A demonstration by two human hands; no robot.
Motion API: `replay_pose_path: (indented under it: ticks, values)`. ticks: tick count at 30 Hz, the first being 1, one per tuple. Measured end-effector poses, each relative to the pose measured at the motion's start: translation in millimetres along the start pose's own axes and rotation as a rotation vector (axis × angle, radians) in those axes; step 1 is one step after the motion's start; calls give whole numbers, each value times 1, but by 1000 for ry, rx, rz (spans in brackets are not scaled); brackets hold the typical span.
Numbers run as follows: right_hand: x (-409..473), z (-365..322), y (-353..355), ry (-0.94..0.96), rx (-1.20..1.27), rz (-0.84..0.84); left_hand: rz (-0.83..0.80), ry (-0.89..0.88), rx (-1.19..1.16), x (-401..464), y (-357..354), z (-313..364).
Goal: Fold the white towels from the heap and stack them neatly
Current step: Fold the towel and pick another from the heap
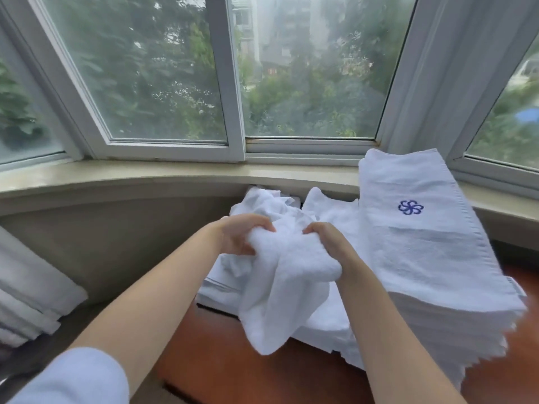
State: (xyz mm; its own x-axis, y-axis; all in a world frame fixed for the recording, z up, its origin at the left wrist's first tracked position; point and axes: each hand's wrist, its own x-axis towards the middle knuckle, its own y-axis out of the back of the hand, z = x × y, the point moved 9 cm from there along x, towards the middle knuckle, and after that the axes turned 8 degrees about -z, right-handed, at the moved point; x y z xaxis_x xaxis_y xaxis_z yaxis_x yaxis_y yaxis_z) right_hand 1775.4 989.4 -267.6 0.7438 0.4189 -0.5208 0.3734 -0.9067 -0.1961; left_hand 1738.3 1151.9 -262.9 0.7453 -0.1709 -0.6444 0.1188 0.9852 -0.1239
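The left hand (pixel 242 233) and right hand (pixel 326 243) both grip one crumpled white terry towel (pixel 280 275), lifted above the loose heap (pixel 262 205), probably hunting for its edges; the tall folded stack (pixel 431 258) waits rightward on the red-brown wooden desk (pixel 233 360).

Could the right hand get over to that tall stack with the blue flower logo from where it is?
Probably yes. The stack sits just beside the right hand with nothing between, but its fingers grip the crumpled towel.
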Motion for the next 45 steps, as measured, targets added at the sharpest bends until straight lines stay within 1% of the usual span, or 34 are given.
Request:
replay_pose_path:
  ticks: [4,7,9,11,14,15,16,18,20,24,26,28,30,32,33,34,35,36,37,39,41,43,44,45]
  values:
    - [-5,2,8,25,100,68,-111,51,148,22,-6,19]
    - [-14,-3,14,100,187,193,-195,26,293,33,-9,47]
    - [-28,-4,20,137,217,342,-309,2,344,39,-20,59]
    - [-46,-5,23,197,221,532,-460,-30,331,43,-35,67]
    - [-79,-17,17,378,147,821,-692,-114,374,42,-61,78]
    - [-87,-21,13,439,132,884,-744,-150,396,41,-67,83]
    - [-94,-24,9,499,119,936,-753,-184,412,42,-70,89]
    - [-109,-32,5,611,65,1041,-667,-289,387,52,-68,112]
    - [-118,-34,2,706,35,1114,-519,-408,330,68,-59,143]
    - [-111,-12,1,872,101,1232,-252,-604,191,109,-41,201]
    - [-95,14,5,870,153,1310,-153,-684,134,136,-38,217]
    - [-72,50,14,771,224,1376,-105,-717,111,167,-36,220]
    - [-47,97,22,546,332,1438,-93,-649,190,204,-32,207]
    - [-27,148,25,253,491,1456,-17,-443,379,243,-20,172]
    - [-19,168,25,157,569,1434,26,-320,470,257,-13,151]
    - [-14,180,25,100,617,1418,57,-211,540,268,-7,131]
    - [-12,185,27,69,637,1411,83,-139,591,275,-2,115]
    - [-10,186,31,56,654,1411,112,-120,643,282,1,108]
    - [-9,186,34,61,683,1422,139,-165,707,287,2,110]
    - [-11,179,38,110,710,1464,181,-397,802,288,-5,132]
    - [-16,167,37,210,655,1540,182,-665,771,273,-19,156]
    - [-20,160,30,283,577,1602,181,-897,661,252,-30,171]
    - [-21,163,26,283,560,1622,181,-943,625,248,-32,173]
    - [-22,169,22,257,561,1638,161,-932,648,250,-35,172]
